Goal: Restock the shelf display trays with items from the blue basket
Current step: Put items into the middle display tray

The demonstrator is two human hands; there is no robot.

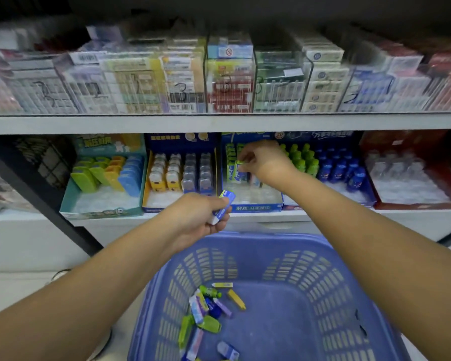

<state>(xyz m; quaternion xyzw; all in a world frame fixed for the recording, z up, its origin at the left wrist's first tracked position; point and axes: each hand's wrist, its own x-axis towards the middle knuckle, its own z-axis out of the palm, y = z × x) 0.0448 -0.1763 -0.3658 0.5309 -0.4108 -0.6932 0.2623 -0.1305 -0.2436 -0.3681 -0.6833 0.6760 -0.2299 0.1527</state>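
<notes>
A blue basket [310, 269] stands in front of me below the shelf, with several small packets [208, 306] lying at its bottom left. My left hand [201, 217] grips a small blue and white packet [223, 205] just above the basket's far rim. My right hand [264, 160] reaches into the blue display tray [255, 206] on the lower shelf and pinches a green-topped tube packet [238, 169] standing among others there. That tray's front half shows bare plastic slots.
Other display trays line the lower shelf: a teal tray [99, 212] with green, yellow and blue cases, a tray with bear-shaped items [167, 175], small green and blue bottles [331, 165], and a red tray [412, 201]. Clear bins of boxed packs [229, 82] fill the upper shelf.
</notes>
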